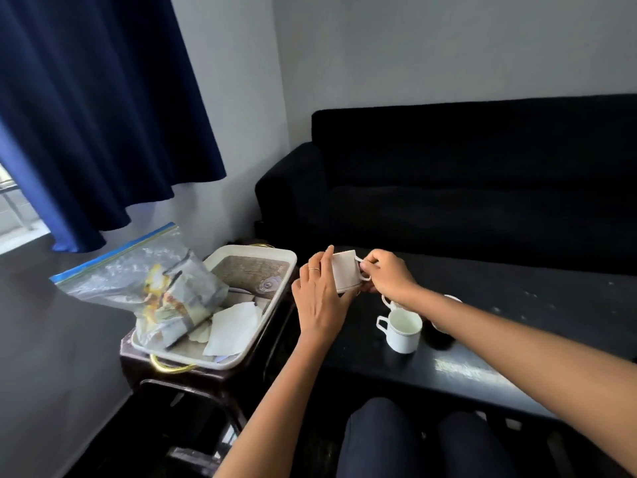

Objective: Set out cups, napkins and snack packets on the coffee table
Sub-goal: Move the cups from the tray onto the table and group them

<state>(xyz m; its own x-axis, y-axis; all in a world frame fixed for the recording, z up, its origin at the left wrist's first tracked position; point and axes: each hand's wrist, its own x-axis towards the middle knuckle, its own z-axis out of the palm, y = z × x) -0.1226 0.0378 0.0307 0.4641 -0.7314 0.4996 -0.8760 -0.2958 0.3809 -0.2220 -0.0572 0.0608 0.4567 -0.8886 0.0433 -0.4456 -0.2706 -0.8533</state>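
we hold a white cup [346,271] above the dark coffee table [517,305], our left hand [319,298] cupping its side, our right hand [389,276] pinching the handle. another cup [401,331] stands below; snack packets [169,298], seemingly bagged, and napkins [234,327] sit in the tray [248,253].

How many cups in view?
3, maybe 4. One cup upside down, held in both hands over the coffee table. One upright on the table. One mostly hidden behind the right forearm; a white rim beyond may be another.
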